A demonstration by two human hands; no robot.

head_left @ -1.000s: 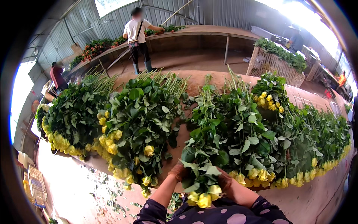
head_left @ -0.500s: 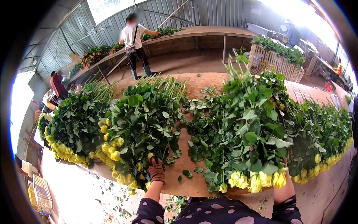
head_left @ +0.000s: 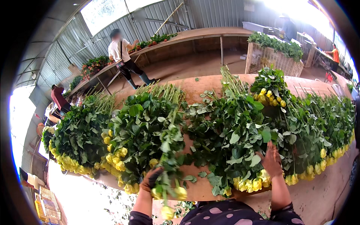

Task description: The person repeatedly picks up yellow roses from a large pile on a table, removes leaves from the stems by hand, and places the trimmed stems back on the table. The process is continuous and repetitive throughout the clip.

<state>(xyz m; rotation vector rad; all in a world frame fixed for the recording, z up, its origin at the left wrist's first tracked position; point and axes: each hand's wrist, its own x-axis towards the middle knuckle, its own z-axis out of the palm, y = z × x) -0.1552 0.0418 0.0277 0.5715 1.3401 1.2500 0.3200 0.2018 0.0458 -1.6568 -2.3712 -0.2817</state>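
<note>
My left hand (head_left: 151, 177), in a brown glove, is closed around a few yellow roses (head_left: 168, 212). Their heads hang past the table's near edge, and their leafy stems slant up and away, smeared by motion. Beside it on the left lies a large pile of yellow roses (head_left: 139, 123), blooms toward me. My right hand (head_left: 272, 160) has its fingers stretched out over the leaves of another rose pile (head_left: 240, 131). The yellow blooms (head_left: 252, 183) of that pile line the table edge just left of my right wrist.
More yellow roses lie far left (head_left: 80, 123) and far right (head_left: 324, 127). A small yellow bunch (head_left: 269, 88) rests on top at the back. Loose leaves dot the wooden table (head_left: 195, 183). Beyond stand a wicker crate of greenery (head_left: 275, 62), a long bench (head_left: 202, 34) and several people.
My left hand has lifted a few roses and drawn them toward me. The bunch at my right hand has come down onto the pile, and that hand now lies open over the leaves.
</note>
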